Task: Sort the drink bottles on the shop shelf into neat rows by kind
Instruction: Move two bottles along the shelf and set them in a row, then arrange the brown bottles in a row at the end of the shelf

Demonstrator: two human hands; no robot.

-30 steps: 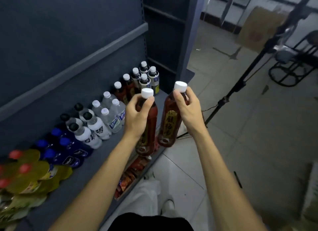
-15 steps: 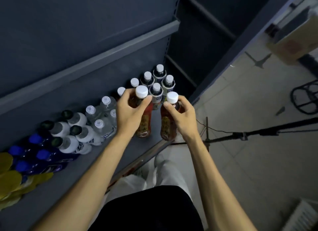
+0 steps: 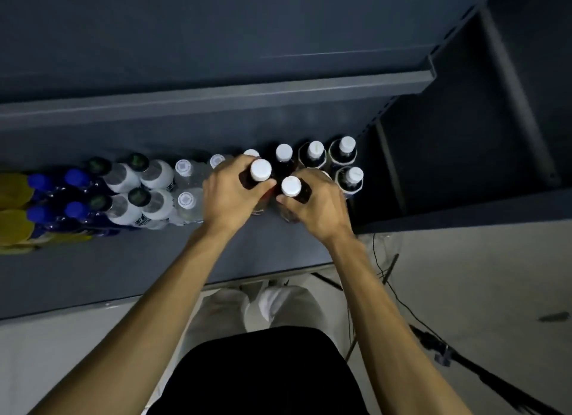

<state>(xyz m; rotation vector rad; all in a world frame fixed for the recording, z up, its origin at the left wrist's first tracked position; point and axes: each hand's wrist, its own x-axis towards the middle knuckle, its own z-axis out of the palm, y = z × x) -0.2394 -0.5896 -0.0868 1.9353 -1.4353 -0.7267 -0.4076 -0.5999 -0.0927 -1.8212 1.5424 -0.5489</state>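
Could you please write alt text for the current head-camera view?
Seen from above, a person's left hand and right hand each grip a white-capped brown bottle on a grey shelf, among rows of other bottles.

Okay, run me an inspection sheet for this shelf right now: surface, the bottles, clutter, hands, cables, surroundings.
Surface: dark grey metal shelf, front strip bare.
Job's things: two dark brown tea bottles with white caps, one in the left hand, one in the right; white-capped dark bottles at the right end; clear water bottles; black-capped white-labelled bottles; blue-capped bottles; yellow pouches at the far left.
Clutter: nothing seen.
Hands: left hand and right hand each grip a bottle neck.
Cables: thin black cable on the floor.
Surroundings: pale tiled floor; black stand leg at lower right.
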